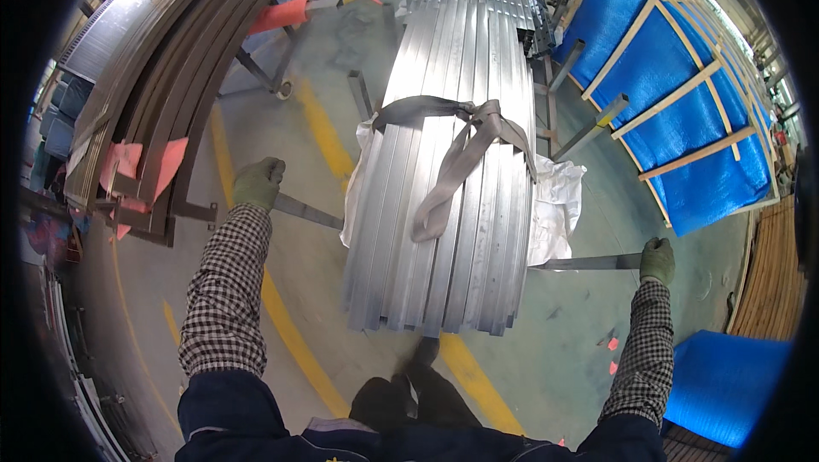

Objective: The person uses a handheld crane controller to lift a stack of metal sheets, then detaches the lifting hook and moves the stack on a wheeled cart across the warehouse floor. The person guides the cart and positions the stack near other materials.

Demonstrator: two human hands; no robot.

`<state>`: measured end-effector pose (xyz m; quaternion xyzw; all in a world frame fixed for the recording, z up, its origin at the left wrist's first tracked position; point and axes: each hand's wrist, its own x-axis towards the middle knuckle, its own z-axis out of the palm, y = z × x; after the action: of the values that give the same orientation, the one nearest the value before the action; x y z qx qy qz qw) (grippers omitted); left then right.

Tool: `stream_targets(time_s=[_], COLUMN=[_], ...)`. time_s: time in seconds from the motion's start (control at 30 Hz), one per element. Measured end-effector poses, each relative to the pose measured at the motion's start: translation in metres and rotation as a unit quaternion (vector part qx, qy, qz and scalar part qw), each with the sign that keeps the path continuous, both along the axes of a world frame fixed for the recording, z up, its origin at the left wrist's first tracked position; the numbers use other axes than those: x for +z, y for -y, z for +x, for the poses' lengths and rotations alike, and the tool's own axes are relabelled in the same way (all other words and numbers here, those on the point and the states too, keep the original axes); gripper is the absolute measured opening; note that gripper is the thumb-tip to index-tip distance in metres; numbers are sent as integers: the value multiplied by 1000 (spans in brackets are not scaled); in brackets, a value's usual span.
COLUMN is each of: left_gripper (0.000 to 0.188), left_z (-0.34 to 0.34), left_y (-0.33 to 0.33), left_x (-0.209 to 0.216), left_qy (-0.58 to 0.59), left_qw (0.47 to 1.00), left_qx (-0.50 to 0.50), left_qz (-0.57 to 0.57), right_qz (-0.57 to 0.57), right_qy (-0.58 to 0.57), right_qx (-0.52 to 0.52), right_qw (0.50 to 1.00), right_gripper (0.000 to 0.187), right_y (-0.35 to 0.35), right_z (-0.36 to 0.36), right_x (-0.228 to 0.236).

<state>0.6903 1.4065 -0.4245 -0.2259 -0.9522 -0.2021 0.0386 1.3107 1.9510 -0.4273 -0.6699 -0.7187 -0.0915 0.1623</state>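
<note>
Profiles (490, 215), silvery and long, lie side by side in a stack straight ahead of you, their near ends just in front of your shoe (424, 351) and their far ends toward the top of the view. Your left hand (258, 185), in a grey-green glove, is curled into a fist around the end of the left bar (309, 211), which reaches to the stack's left side. Your right hand (657, 261), gloved alike, is closed around the end of the right bar (589, 263), which reaches to the other side. Neither hand touches the stack. A grey strap (488, 125) crosses the stack and is knotted on top, its loose tail hanging toward you; white wrap (554, 206) shows at both sides. Beneath, yellow lines (290, 334) run along the floor (572, 308). To your left lie brown lengths (192, 61) with pink sheets (172, 163) at their near ends. To your right, wooden slats (689, 99) cross blue film (704, 185), and a blue roll (725, 385) lies nearer you.
</note>
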Motion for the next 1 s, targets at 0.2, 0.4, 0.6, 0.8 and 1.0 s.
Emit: stream_targets(time_s=[0.2, 0.4, 0.6, 0.8, 1.0], left_gripper=[25, 34, 36, 39, 37], left_z=[-5, -9, -2, -16, -26], left_y=[-11, -23, -47, -69, -83], left_x=[5, 4, 38, 55, 59], left_qy=[-9, 34, 89, 43, 26], left_qw=[1000, 999, 992, 994, 994], left_qx=[-16, -28, -2, -7, -24], left_qz=[-11, 3, -83, -100, -103], right_qz=[-32, -29, -59, -55, -67], right_qy=[11, 15, -20, 16, 36], right_qx=[-12, -32, -13, 4, 22], right_qw=[999, 999, 998, 998, 997], right_gripper=[42, 46, 51, 51, 50], right_y=[-17, -37, -79, -116, -146], right_z=[-12, -30, -37, -47, -52], right_x=[12, 27, 37, 39, 45])
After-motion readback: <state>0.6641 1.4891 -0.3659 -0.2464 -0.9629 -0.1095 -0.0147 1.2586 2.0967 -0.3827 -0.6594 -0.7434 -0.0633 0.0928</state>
